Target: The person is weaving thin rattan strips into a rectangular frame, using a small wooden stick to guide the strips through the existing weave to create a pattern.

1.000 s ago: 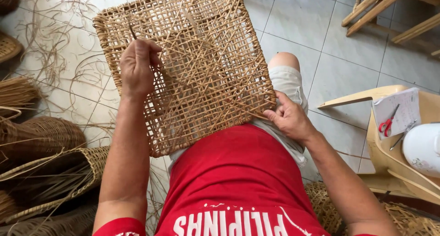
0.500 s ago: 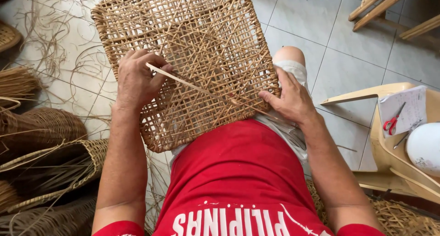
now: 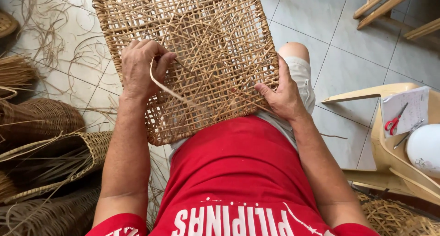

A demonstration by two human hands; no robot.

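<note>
Far left of frame: brown woven rattan baskets (image 3: 41,119) stacked along the edge, loose pale rattan strands (image 3: 50,29) scattered over the grey tiled floor (image 3: 366,66) in the upper left.

Left of centre: left hand (image 3: 142,68) resting on the left part of the square tan open-weave rattan panel (image 3: 192,48), fingers curled, thumb and fingertips pinching a thin flat pale rattan strip (image 3: 162,87). Strip curving down from the pinch and running toward lower right across the weave; far end lost among the lattice, cannot tell where it stops.

Centre: panel filling upper middle of frame, tilted, lower edge propped on the lap against the red shirt (image 3: 238,172), upper edge toward top of frame. Bent knee in pale grey shorts (image 3: 302,75) showing just past the panel's right edge.

Right of centre: right hand (image 3: 282,96) gripping the panel's lower right edge, thumb on top of the weave, fingers wrapped beneath and out of sight.

Far right: cream plastic chair (image 3: 389,149) carrying a sheet of paper (image 3: 412,107), red-handled scissors (image 3: 394,122) lying on the sheet, a white rounded object (image 3: 424,149) just beside them. Wooden furniture legs (image 3: 394,9) in the upper right corner.
</note>
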